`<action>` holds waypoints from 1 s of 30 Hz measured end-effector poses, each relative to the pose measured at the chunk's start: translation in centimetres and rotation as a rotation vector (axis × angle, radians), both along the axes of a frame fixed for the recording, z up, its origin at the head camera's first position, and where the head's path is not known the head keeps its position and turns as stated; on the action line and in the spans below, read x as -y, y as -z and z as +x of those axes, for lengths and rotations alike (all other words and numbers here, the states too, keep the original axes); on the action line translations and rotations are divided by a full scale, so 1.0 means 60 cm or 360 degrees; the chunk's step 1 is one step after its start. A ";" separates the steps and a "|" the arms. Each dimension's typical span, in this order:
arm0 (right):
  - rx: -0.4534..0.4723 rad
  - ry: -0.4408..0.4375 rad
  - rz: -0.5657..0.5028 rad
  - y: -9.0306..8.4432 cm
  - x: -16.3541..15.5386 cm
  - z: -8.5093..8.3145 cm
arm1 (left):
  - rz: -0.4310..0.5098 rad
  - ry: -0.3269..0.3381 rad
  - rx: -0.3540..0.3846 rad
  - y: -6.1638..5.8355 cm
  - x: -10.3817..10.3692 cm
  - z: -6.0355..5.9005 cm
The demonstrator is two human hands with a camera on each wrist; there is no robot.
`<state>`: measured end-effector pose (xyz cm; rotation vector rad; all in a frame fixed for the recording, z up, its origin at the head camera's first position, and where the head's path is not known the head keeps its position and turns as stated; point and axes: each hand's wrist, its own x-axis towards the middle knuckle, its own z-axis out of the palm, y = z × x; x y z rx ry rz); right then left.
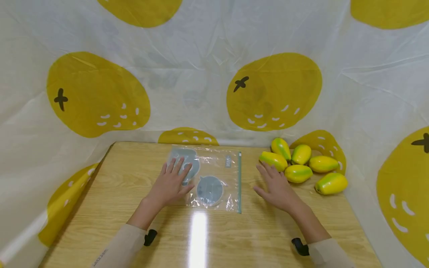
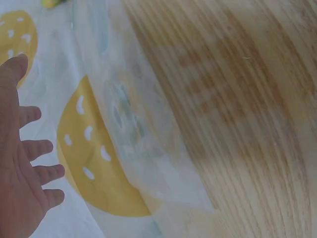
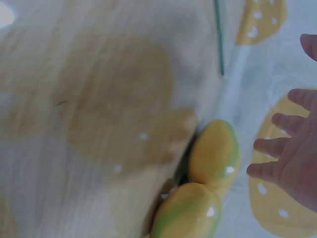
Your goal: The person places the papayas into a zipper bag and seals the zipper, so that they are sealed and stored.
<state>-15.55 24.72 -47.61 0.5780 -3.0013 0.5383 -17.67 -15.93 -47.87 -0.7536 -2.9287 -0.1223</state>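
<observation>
A clear zip bag (image 1: 218, 167) with grey-blue printed shapes lies flat on the table, its green zip strip along the right side. My left hand (image 1: 170, 184) is spread over the bag's left part, palm down, holding nothing. The left wrist view shows that hand (image 2: 25, 148) with fingers extended above the table. My right hand (image 1: 276, 188) reaches forward between the bag and several yellow-green mangoes (image 1: 298, 174), fingers straight and holding nothing. Its fingertips overlap the nearest-left mango (image 1: 273, 160) in the head view. In the right wrist view the hand (image 3: 292, 144) hovers beside two mangoes (image 3: 213, 153).
The wooden table (image 1: 134, 208) ends at the back against a white curtain (image 1: 187, 93) printed with large yellow fruit. The curtain also hangs along both sides. A bright light reflection runs down the table's front middle.
</observation>
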 end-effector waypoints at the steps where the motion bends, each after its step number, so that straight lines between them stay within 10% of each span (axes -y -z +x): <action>1: -0.0003 -0.0027 -0.0014 0.004 0.000 -0.001 | -0.0010 0.0011 -0.0006 0.002 -0.002 0.000; 30: 0.0083 -0.0268 -0.0173 0.086 0.024 0.003 | 0.0041 0.0257 0.0130 0.037 -0.079 -0.025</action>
